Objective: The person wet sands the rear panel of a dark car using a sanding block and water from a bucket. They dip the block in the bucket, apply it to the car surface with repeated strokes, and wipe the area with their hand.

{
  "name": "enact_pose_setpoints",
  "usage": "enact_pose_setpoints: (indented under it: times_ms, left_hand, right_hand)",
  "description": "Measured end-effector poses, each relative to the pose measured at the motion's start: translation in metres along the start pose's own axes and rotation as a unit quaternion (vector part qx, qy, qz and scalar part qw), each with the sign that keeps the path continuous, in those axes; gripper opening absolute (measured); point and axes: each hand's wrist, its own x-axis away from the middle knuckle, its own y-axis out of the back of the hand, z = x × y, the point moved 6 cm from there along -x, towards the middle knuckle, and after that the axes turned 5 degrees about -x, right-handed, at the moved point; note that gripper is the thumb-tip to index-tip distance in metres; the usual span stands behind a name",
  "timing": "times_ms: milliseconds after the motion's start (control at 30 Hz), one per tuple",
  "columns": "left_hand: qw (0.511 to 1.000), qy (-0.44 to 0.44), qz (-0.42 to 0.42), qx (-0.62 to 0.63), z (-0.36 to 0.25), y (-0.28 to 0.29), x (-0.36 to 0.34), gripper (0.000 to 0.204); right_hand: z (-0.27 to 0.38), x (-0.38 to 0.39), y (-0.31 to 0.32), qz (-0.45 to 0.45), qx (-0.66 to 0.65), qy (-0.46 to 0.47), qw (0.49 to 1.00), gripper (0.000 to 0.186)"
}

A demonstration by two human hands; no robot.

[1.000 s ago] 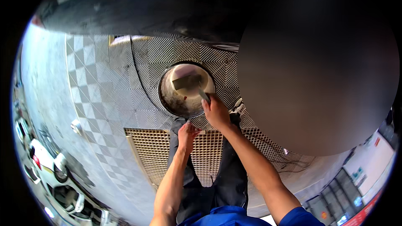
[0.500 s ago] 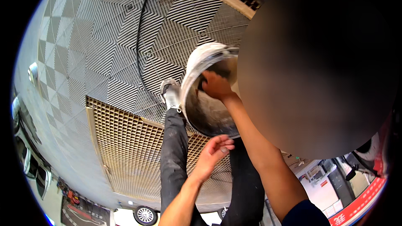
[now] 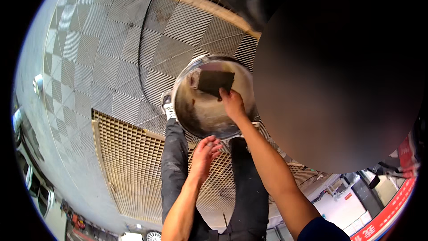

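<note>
A round, pale bucket (image 3: pixel 209 129) with a stained inside stands on the floor between my legs. My right hand (image 3: pixel 233 104) reaches over it, thumb and fingers closed on the near corner of a dark rectangular sheet (image 3: pixel 216 81) that looks like sandpaper. The flat sheet is over the bucket's opening. To its left, a crumpled pale patch (image 3: pixel 193 79) shows inside the bucket. My left hand (image 3: pixel 205 158) hovers just on the near side of the rim, fingers loosely curled and apart, holding nothing.
Grey ribbed floor tiles (image 3: pixel 102 62) surround the bucket, with tan grating (image 3: pixel 129 165) at the near left. A black hose (image 3: pixel 141 53) runs along the tiles. A large blurred dark round shape (image 3: pixel 321 89) hides much of the right side. A car wheel (image 3: pixel 154 235) shows at the bottom edge.
My right hand, formerly deep in the bucket with its hold unclear, now shows the dark sheet in its fingers. The bucket appears further left and more fully seen. My left hand also appears further left.
</note>
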Motion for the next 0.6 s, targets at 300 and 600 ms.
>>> enact_pose_setpoints:
  times_ms: [300,600]
  left_hand:
    - [0.997,-0.032,0.036,-0.053,-0.017,-0.013,0.019,0.034]
    - [0.993,0.046,0.051,-0.099,0.020,0.015,0.002,0.031]
  right_hand:
    - [0.139,0.042,0.027,-0.049,0.210,0.136,0.967,0.046]
    - [-0.032,-0.046,-0.105,0.144,0.497,0.198,0.832,0.004]
